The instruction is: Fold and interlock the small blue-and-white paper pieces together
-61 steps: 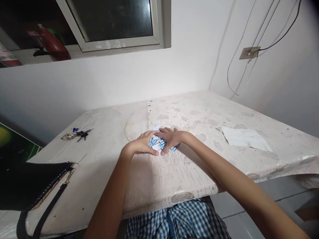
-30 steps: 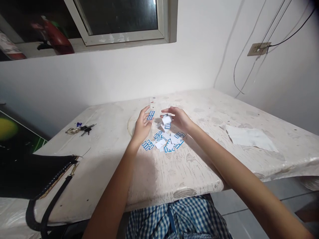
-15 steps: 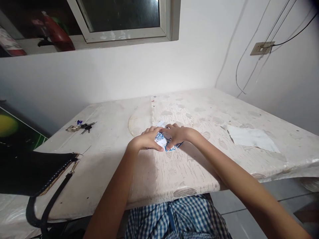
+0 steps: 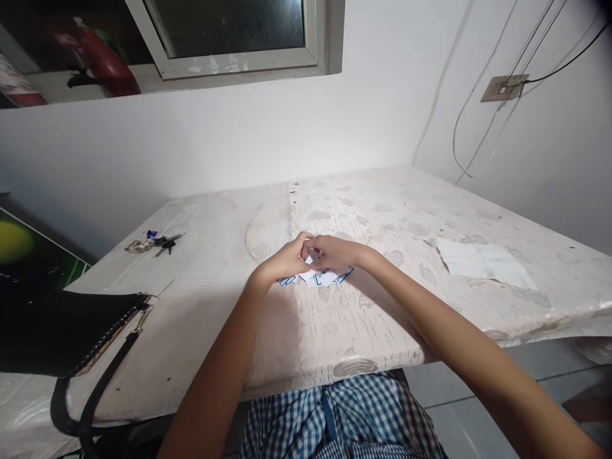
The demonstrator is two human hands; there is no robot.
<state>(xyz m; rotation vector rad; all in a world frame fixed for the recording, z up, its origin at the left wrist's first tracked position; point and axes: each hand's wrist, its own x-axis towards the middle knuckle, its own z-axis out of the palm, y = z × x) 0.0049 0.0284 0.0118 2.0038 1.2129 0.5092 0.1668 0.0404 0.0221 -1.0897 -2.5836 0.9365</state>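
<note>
A heap of small white paper pieces with blue printed lines (image 4: 326, 278) lies on the table near its front middle. My left hand (image 4: 287, 260) curls round the heap from the left, its thumb pressed toward the middle. From the other side my right hand (image 4: 335, 251) is bent over the same pieces, and the fingertips of both hands meet at the far side. Some pieces show between the palms, bunched up. Others stick out below both hands onto the tablecloth. The fingers partly hide how many pieces are gripped.
A torn white sheet (image 4: 484, 262) lies to the right on the covered table (image 4: 382, 325). At the left are keys (image 4: 166, 243) and a black bag (image 4: 71, 331) with a strap. A red bottle (image 4: 102, 60) stands on the window sill. Cables hang from a wall socket (image 4: 504, 88).
Both hands have drawn closer together and their fingers have curled inward over the paper pieces. The pieces are bunched between the palms, with several now poking out toward me.
</note>
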